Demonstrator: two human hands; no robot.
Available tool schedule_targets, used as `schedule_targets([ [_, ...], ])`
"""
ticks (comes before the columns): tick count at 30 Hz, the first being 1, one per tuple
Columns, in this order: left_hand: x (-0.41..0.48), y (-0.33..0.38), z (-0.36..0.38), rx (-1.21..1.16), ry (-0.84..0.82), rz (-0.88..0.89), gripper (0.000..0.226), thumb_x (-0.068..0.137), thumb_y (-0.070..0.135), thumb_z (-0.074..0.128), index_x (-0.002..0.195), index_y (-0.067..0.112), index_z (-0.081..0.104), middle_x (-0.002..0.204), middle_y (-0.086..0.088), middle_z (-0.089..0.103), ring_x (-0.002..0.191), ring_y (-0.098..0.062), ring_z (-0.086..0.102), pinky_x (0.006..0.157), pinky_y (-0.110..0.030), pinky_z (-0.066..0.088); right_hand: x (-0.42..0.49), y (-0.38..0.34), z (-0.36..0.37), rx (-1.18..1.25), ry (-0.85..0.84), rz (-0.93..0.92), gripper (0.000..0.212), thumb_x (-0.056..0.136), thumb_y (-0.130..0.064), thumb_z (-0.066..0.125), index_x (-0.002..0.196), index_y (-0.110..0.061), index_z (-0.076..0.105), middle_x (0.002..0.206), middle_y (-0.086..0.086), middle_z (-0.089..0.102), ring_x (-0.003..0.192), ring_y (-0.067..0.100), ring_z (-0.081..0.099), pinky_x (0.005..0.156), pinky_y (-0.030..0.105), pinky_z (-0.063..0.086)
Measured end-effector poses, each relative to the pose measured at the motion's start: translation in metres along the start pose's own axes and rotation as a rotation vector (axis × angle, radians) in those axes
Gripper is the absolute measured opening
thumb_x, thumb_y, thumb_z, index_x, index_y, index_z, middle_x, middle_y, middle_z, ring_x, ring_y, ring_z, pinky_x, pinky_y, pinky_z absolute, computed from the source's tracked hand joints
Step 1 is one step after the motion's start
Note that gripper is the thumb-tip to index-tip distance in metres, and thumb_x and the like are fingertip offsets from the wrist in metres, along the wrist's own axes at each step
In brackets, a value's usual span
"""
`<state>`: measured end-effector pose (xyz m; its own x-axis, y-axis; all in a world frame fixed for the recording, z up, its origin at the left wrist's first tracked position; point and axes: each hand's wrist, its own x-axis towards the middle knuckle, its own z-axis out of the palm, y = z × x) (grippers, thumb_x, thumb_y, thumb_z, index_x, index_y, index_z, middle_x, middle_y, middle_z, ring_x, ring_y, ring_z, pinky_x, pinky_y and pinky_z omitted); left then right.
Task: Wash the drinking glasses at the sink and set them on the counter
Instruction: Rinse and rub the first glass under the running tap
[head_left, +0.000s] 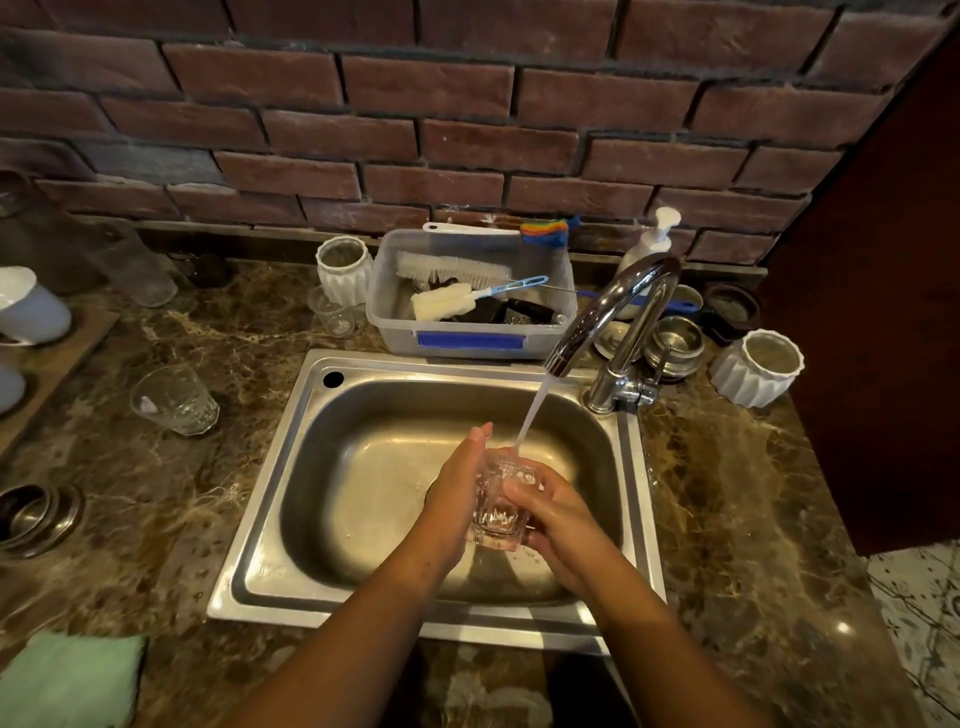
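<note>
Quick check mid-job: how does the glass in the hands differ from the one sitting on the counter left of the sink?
The held glass is over the sink basin, gripped by the left hand and right hand; the counter glass stands free, untouched. The held glass is under the tap stream; the counter glass is away from the water. Both are clear, faceted and mouth-up.

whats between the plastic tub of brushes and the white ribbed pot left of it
In the head view, a small clear glass stands between the tub and the pot.
</note>
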<state>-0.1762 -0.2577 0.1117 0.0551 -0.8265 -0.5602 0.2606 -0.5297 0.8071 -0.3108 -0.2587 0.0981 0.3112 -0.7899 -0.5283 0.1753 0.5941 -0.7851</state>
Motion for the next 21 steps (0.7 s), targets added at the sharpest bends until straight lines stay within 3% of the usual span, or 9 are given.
schedule_targets([
  [2,-0.003,-0.006,-0.002,-0.01,0.018,-0.043,0.04,0.101,0.059,0.04,0.116,0.042,0.073,0.107,-0.001,0.079,0.098,-0.023,0.076,0.086,-0.042,0.061,-0.003,0.005,0.001,0.025,-0.004,0.041,0.071,0.07,-0.034,0.079,0.134,-0.012,0.057,0.122,0.018,0.071,0.112,0.036,0.069,0.098,0.059,0.053],
  [4,-0.006,-0.011,-0.003,-0.042,-0.017,-0.097,0.047,0.102,0.059,0.037,0.087,0.046,0.08,0.094,0.0,0.081,0.088,-0.02,0.078,0.069,-0.033,0.062,-0.006,0.01,0.001,0.033,-0.008,0.078,0.065,0.075,-0.036,0.077,0.132,-0.01,0.059,0.118,0.019,0.073,0.11,0.035,0.07,0.098,0.061,0.052],
  [7,-0.01,-0.016,-0.003,-0.09,-0.048,-0.178,0.058,0.103,0.059,0.034,0.073,0.041,0.081,0.084,-0.005,0.08,0.076,-0.021,0.078,0.056,-0.029,0.059,-0.011,0.014,0.003,0.07,-0.004,0.153,0.058,0.082,-0.036,0.074,0.129,-0.005,0.06,0.11,0.017,0.076,0.097,0.027,0.075,0.083,0.048,0.061],
  [10,-0.008,-0.025,-0.006,-0.097,-0.023,-0.226,0.064,0.101,0.062,0.037,0.075,0.026,0.083,0.09,-0.013,0.079,0.078,-0.026,0.078,0.061,-0.033,0.06,-0.015,0.017,0.004,0.112,0.01,0.217,0.051,0.09,-0.031,0.07,0.131,-0.001,0.06,0.115,0.02,0.074,0.102,0.03,0.073,0.086,0.047,0.06],
  [13,-0.007,-0.033,-0.009,-0.118,-0.004,-0.255,0.065,0.101,0.062,0.038,0.088,0.013,0.08,0.089,-0.016,0.079,0.075,-0.027,0.078,0.053,-0.032,0.059,-0.018,0.021,0.005,0.123,0.009,0.261,0.043,0.093,-0.031,0.067,0.126,-0.004,0.065,0.116,0.021,0.073,0.109,0.034,0.071,0.098,0.054,0.055],
  [15,-0.009,-0.036,-0.01,-0.133,-0.01,-0.27,0.064,0.101,0.062,0.038,0.096,0.011,0.077,0.092,-0.017,0.079,0.078,-0.028,0.078,0.054,-0.033,0.059,-0.018,0.024,0.004,0.129,0.01,0.28,0.038,0.093,-0.031,0.068,0.122,-0.007,0.067,0.117,0.023,0.073,0.112,0.037,0.069,0.104,0.06,0.048],
  [21,-0.014,-0.037,-0.012,-0.102,-0.008,-0.301,0.063,0.1,0.064,0.037,0.114,0.013,0.072,0.103,-0.016,0.078,0.09,-0.03,0.077,0.067,-0.034,0.06,-0.017,0.028,0.002,0.131,-0.004,0.306,0.045,0.083,-0.033,0.075,0.12,-0.008,0.068,0.119,0.026,0.071,0.114,0.041,0.068,0.102,0.061,0.05],
])
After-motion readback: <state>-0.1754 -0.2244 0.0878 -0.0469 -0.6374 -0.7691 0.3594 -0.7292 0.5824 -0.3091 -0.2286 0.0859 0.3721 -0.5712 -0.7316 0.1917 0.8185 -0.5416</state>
